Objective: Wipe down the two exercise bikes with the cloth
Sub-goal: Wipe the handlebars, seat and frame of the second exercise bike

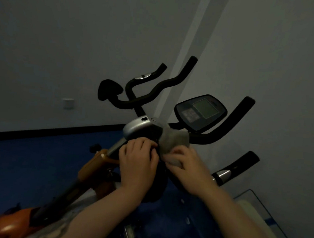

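Observation:
Two exercise bikes stand close together in a dim room. The nearer bike has a dark console [200, 112] with a grey screen and thick black handlebars [233, 121]. The farther bike has an orange frame [94, 162], a silver housing [138, 126] and curved black handlebars [154, 88]. A grey cloth [175, 139] is bunched against the nearer bike's stem just below the console. My right hand [186, 170] grips the cloth's lower end. My left hand [139, 162] curls its fingers round the dark stem beside the cloth, under the silver housing.
A grey wall rises behind the bikes, with a black skirting strip [48, 131] and a small white wall plate [68, 103]. The floor [26, 165] is blue. A clear box [254, 205] stands at the lower right beside the wall.

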Demonstrator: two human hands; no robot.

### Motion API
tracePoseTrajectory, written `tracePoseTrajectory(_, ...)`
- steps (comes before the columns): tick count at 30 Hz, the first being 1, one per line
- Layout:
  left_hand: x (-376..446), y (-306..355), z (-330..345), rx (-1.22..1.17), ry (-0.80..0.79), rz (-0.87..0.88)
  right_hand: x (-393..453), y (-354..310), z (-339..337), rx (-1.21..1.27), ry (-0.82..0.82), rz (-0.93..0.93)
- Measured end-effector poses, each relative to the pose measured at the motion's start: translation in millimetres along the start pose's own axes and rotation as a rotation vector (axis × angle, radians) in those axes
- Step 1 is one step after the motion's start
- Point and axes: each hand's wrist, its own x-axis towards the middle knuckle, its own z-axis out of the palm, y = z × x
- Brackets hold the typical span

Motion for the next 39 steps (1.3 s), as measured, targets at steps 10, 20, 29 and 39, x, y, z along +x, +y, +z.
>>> tracePoseTrajectory(10, 1, -4, 2, -0.057, -0.003, 0.017, 7, -12, 24, -0.254, -0.015, 0.041)
tracePoseTrajectory(20, 2, -3, 1, -0.058, 0.001, 0.000, 31, -9, 1, -0.398, -0.431, 0.159)
tracePoseTrajectory(29, 2, -4, 2, -0.057, -0.009, -0.015, 24, 0, -1, -0.371, -0.476, 0.211)
tracePoseTrajectory(39, 2, -4, 1, -0.047, -0.017, -0.009, 10, 2, -11, -0.502, -0.567, 0.111)
